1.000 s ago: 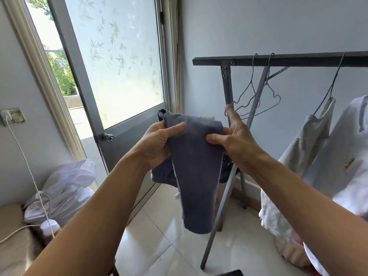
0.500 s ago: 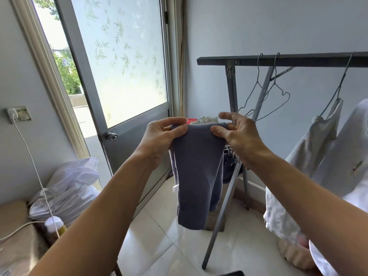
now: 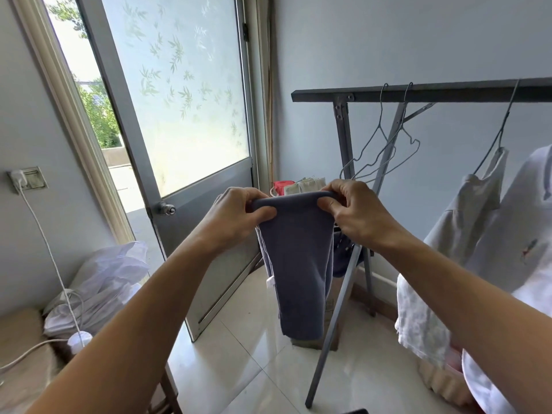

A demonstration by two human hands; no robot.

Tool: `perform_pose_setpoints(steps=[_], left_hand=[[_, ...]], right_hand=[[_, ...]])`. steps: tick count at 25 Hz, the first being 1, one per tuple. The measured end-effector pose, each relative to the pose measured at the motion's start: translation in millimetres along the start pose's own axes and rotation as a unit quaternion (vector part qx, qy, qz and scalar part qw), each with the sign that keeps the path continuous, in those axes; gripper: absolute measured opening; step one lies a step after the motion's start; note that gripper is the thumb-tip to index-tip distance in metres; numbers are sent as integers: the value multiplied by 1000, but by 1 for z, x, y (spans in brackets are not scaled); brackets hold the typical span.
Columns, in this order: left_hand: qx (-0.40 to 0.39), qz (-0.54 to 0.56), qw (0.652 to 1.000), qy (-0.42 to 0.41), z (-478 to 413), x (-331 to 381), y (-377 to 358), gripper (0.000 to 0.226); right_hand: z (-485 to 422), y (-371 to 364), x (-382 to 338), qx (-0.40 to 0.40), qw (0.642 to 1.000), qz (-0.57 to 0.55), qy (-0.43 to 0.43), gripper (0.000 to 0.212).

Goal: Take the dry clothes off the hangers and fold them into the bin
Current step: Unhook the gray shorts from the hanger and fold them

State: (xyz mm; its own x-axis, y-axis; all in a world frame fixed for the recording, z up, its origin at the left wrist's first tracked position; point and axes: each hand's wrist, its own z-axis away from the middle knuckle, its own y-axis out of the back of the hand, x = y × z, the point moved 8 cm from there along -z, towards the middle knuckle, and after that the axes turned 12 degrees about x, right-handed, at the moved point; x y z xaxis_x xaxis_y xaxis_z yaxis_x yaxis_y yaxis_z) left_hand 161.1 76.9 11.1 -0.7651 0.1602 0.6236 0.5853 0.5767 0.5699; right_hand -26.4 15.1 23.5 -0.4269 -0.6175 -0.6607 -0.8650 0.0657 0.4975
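The person's left grip [image 3: 239, 213] and right grip [image 3: 355, 207] each pinch the top fold of the soft blue-grey cloth garment [image 3: 298, 264]. It is held in the air by the grey metal rack [image 3: 418, 94], likely so it hangs flat.

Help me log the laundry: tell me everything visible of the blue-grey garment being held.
The blue-grey garment looks like soft, matte knit cloth, folded into a narrow doubled strip. It hangs straight down in mid-air from its top fold, which the left hand and right hand pinch at either end. A small white tag pokes out on its left edge. Nothing else plainly touches it.
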Motion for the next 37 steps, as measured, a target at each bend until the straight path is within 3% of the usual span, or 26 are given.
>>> perform_pose_setpoints(steps=[3, 7, 10, 14, 16, 19, 21, 24, 27, 28, 30, 33, 35, 37], left_hand=[[28, -41, 999, -11, -5, -3, 7, 11], [-10, 130, 991, 37, 2, 8, 4, 21], [22, 163, 985, 50, 1, 16, 1, 14], [72, 156, 980, 103, -11, 6, -3, 21], [89, 150, 977, 124, -12, 5, -5, 21], [102, 208, 957, 174, -10, 10, -16, 22], [91, 253, 942, 202, -6, 20, -23, 31], [59, 347, 917, 187, -1, 36, -27, 51], [130, 235, 954, 132, 10, 13, -7, 69], [116, 235, 953, 154, 19, -2, -11, 83], [15, 332, 916, 224, 42, -25, -38, 97], [-86, 415, 860, 283, 74, -30, -69, 53], [-66, 415, 857, 297, 80, -31, -70, 34], [-16, 415, 863, 286, 75, -32, -64, 29]], right_hand=[[-3, 5, 1, 14, 999, 28, 8, 5], [-6, 6, 10, 30, 997, -57, -37, 10], [-11, 6, 18, 68, 994, -60, -61, 10], [-3, 9, 12, 114, 991, -36, -55, 15], [12, -5, -2, 44, 993, -102, -45, 15], [44, -47, -19, -134, 985, -106, -35, 54], [47, -55, -16, -87, 993, -76, -23, 59], [33, -33, -7, 59, 986, -133, -76, 11], [21, -24, 16, 89, 946, -246, -192, 13], [18, -20, 22, 102, 925, -286, -227, 11], [16, -17, 31, 111, 884, -352, -288, 11], [15, -17, 37, 94, 849, -385, -350, 13], [16, -21, 41, 68, 843, -387, -366, 15], [18, -25, 41, 11, 828, -432, -356, 26]])
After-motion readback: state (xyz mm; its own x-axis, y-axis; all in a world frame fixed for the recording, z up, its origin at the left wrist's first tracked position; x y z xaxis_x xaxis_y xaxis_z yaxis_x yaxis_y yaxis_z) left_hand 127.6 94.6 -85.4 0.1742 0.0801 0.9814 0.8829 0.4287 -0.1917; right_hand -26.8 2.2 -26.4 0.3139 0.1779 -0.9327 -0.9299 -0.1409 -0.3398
